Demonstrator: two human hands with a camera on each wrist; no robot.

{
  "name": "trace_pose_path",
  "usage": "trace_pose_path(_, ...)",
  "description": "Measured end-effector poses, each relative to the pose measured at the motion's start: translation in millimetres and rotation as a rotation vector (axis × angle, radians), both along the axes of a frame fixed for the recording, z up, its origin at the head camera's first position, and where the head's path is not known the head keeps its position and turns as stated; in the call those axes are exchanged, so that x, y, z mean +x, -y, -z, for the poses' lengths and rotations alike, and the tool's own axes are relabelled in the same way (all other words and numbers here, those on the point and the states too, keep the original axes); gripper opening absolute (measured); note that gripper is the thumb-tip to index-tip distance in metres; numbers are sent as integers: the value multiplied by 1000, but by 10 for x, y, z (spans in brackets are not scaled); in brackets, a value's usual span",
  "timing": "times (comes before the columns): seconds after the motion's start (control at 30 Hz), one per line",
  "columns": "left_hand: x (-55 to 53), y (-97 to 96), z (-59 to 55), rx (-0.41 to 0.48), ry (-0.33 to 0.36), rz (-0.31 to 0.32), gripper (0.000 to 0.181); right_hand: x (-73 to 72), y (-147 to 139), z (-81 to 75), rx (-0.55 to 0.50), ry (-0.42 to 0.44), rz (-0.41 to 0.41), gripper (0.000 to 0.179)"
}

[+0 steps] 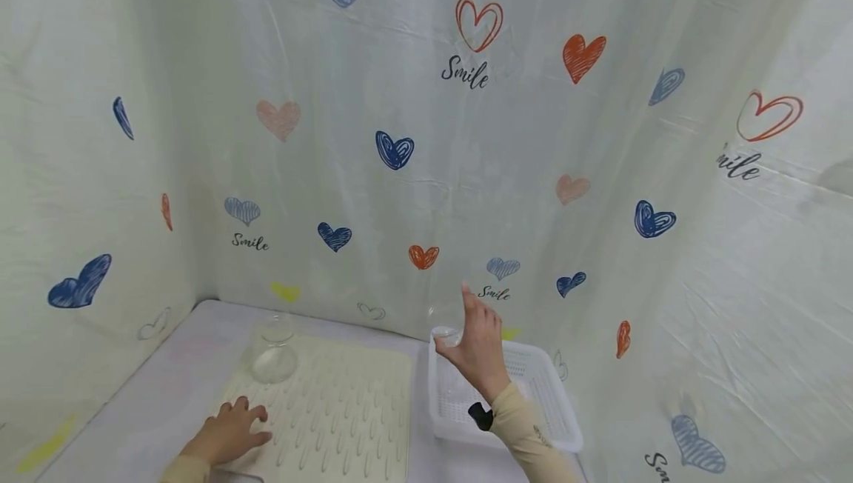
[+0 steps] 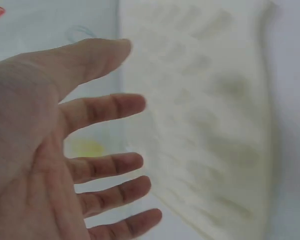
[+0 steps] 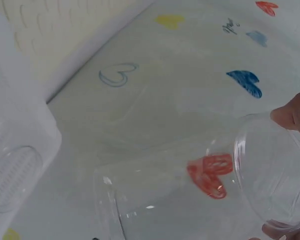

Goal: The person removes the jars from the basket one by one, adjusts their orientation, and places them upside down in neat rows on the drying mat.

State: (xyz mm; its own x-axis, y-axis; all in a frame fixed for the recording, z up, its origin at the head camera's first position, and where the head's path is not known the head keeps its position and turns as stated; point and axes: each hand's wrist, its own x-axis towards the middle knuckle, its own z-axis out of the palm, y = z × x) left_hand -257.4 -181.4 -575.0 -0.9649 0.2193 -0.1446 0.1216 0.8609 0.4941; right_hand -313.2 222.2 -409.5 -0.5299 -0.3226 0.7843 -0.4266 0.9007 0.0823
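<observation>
My right hand [image 1: 476,346] is raised over the near-left part of a white basket [image 1: 566,424], holding a clear cup [image 3: 164,200] by its rim between thumb and fingers. The cup lies sideways in the right wrist view and is faint in the head view. My left hand [image 1: 229,431] hovers over the left front of a cream ribbed mat [image 1: 346,401], fingers spread and holding nothing. Another clear vessel [image 1: 275,361] stands at the mat's back left. Inside the basket, a round clear rim [image 3: 15,177] shows in the right wrist view.
The mat lies on a pale table [image 1: 166,372], with the perforated basket to its right. A white curtain [image 1: 426,209] printed with hearts and "Smile" encloses the back and sides. A dark-edged object [image 1: 236,476] shows at the bottom edge, partly cut off.
</observation>
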Motion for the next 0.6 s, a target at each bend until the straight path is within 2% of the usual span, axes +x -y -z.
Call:
trace_pose_path(0.07,-46,-154,-224,31,-78,4,42,34,113,-28,102,-29,-15,117)
trace_pose_path(0.2,-119,-512,-672,156,-219,29,59,103,318,-73,275,-83,-17,116)
trace_pose_path(0.33,-203,-860,-1015,257,-326,70,84,173,484,-97,410,-128,-3,115)
trace_pose_path(0.47,-260,-1125,-1235,329,-392,111,98,237,597,-86,506,-158,-5,117)
trace_pose_path(0.6,-294,-1291,-1316,370,-457,161,101,308,659,-61,578,-173,-5,122)
